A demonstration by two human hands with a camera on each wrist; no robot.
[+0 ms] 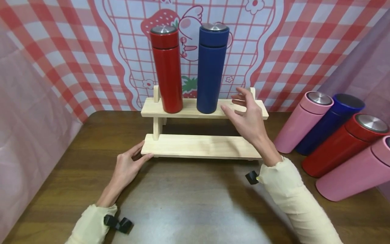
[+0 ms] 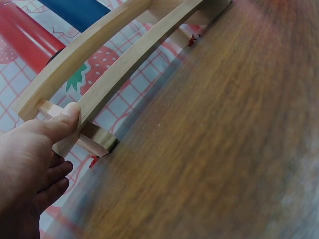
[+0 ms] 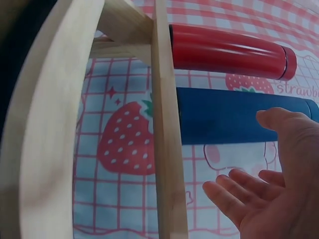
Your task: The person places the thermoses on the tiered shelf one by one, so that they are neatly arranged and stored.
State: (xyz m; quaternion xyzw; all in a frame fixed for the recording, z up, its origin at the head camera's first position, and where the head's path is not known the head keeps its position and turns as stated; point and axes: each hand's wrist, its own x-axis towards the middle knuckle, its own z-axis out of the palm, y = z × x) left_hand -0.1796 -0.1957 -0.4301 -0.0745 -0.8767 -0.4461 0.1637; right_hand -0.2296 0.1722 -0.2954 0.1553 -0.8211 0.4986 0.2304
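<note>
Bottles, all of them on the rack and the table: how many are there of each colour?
Red: 2, a red bottle on the rack and a second red bottle on the table
Blue: 2, a blue bottle on the rack and a second blue bottle on the table
Pink: 2, a pink bottle and a second pink bottle, both on the table
Total: 6 bottles

In the head view, the right hand (image 1: 248, 117) hides part of the right side of the wooden rack (image 1: 189, 145), the nearest pink thermos (image 1: 354, 173) is cut by the right edge, and the deep blue thermos (image 1: 330, 123) is partly covered. The left wrist view cuts off the tops of the red thermos (image 2: 29, 37) and the navy thermos (image 2: 77, 14); there the counter (image 2: 214, 139) looks blurred.
</note>
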